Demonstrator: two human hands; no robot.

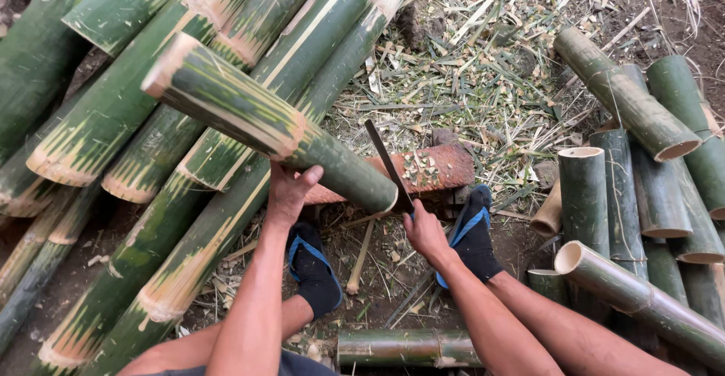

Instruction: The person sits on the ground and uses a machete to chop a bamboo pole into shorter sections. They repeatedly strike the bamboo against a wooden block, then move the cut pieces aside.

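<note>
Littered dirt ground; my left hand (289,189) grips a green bamboo pole (264,123), right hand (424,232) clasps a machete (389,166) over a reddish log (423,171).

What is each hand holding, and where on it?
The left hand grips the green bamboo pole from below, near its cut end. The right hand holds the dark blade by its handle.
</note>
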